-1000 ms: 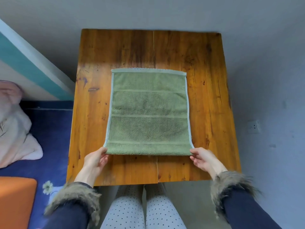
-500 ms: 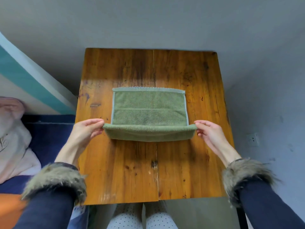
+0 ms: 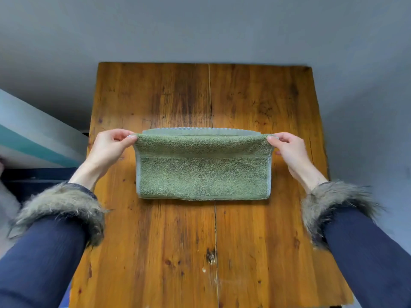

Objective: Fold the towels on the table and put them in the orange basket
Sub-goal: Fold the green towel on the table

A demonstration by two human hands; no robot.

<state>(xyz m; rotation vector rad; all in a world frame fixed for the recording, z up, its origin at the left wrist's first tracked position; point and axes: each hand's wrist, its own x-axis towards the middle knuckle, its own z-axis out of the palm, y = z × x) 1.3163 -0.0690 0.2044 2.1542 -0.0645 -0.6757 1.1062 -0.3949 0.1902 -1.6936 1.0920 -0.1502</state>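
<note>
A green towel lies folded in half on the wooden table, its fold line toward me. My left hand pinches the upper layer's left corner. My right hand pinches the upper layer's right corner. The edge I hold sits just short of the towel's pale far hem, slightly lifted above it. The orange basket is out of sight.
A grey wall stands behind and to the right of the table. At the left is a white and teal slanted surface with a dark blue area below it. Bare tabletop shows in front of and beyond the towel.
Both hands carried the towel's near edge up and away from me, over the far half, folding it in two. The view also tilted, and the orange basket left the frame.
</note>
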